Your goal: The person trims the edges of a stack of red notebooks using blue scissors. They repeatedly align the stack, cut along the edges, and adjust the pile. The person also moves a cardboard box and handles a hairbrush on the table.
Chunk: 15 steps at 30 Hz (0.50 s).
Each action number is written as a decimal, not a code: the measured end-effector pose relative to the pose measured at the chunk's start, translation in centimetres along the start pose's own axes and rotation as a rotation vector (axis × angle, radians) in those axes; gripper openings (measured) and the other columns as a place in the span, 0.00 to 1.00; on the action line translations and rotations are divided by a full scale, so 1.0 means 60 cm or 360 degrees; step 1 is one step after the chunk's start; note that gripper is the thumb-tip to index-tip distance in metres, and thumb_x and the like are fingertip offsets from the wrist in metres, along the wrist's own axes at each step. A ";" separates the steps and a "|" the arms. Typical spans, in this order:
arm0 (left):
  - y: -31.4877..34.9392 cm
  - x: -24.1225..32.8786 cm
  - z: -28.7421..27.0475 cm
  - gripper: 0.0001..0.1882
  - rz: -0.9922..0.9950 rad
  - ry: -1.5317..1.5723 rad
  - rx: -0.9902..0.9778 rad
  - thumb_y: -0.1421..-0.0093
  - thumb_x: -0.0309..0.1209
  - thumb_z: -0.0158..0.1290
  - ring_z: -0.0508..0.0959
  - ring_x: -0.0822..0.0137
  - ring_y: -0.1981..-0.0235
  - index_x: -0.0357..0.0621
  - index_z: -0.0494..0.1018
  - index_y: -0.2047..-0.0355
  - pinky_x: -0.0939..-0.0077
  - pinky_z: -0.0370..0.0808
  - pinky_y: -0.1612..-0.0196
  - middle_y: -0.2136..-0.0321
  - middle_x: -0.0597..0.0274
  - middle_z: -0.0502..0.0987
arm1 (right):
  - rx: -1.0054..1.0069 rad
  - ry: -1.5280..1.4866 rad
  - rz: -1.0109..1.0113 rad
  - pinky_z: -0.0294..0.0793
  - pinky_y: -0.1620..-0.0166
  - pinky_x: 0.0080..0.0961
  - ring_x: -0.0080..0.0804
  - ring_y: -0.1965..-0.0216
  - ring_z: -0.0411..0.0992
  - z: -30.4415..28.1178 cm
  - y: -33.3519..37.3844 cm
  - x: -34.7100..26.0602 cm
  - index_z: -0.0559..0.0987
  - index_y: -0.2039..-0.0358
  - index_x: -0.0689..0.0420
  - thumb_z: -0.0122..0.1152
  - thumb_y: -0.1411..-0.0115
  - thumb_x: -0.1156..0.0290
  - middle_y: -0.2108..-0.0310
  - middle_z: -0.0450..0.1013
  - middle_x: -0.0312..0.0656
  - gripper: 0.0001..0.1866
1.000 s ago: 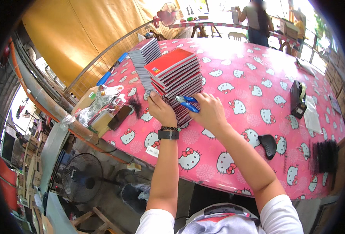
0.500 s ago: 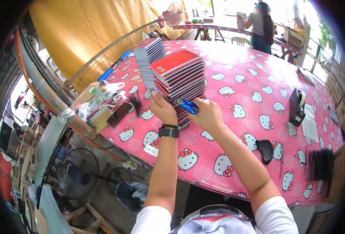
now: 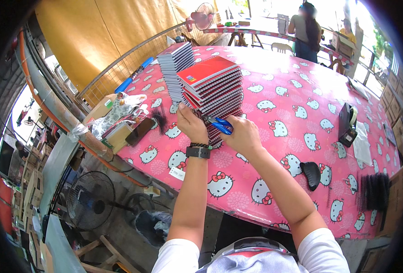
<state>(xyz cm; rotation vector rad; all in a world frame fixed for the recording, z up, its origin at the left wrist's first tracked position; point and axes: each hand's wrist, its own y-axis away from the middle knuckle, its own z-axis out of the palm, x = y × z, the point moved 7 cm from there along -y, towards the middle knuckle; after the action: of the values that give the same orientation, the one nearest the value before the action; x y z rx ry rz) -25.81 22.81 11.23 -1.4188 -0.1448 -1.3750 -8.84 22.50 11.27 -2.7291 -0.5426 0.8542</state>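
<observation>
A tall stack of red-covered spiral notebooks (image 3: 210, 73) stands on the pink table, its wire-bound edges toward me. My left hand (image 3: 193, 124) is closed on the near left corner of the stack, low down, with its fingertips partly hidden. My right hand (image 3: 243, 135) is closed round blue-handled pliers (image 3: 220, 124). The jaws of the pliers point left and touch or nearly touch the wire edge of a notebook low in the stack. Behind and to the left rises a second stack of notebooks (image 3: 170, 68).
Black spiral wires (image 3: 375, 191) lie at the right edge, near a black curved object (image 3: 310, 176) and a black tape dispenser (image 3: 348, 129). Plastic bags and boxes (image 3: 119, 120) crowd the left edge. A standing fan (image 3: 91, 200) is below left. People (image 3: 307, 32) stand at the far table.
Both hands and the pliers keep nearly the same place at the stack. The view has shifted very slightly. The far person's raised arm has come down.
</observation>
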 end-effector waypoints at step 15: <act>0.002 -0.009 -0.003 0.24 -0.0092 0.0033 -0.0009 0.31 0.43 0.37 0.57 0.75 0.81 0.35 0.64 0.77 0.73 0.57 0.78 0.85 0.68 0.61 | 0.0200 -0.0039 -0.0098 0.74 0.61 0.41 0.47 0.67 0.75 0.000 0.006 0.012 0.75 0.70 0.60 0.63 0.56 0.62 0.72 0.74 0.48 0.16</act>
<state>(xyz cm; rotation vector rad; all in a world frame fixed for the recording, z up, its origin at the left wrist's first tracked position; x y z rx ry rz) -26.02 22.95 10.71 -1.4141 -0.1699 -1.4378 -8.18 22.46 10.82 -2.5785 -0.5551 0.8769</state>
